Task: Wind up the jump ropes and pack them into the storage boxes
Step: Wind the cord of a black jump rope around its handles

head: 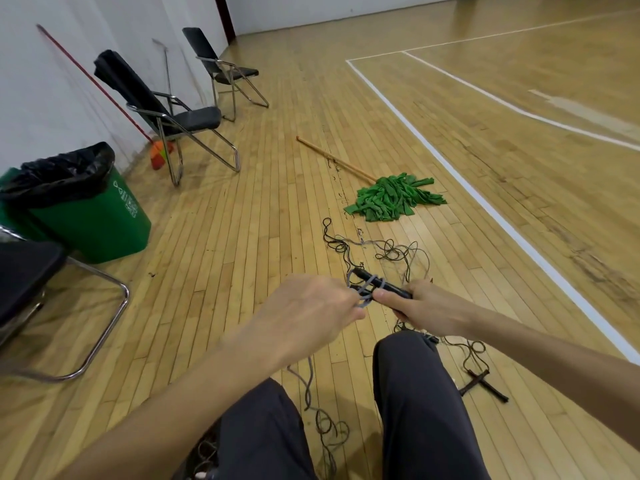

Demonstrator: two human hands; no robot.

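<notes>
place: sports hall | evidence: wooden court floor (485, 98), white boundary lines (415, 133), folding chairs (166, 112)
</notes>
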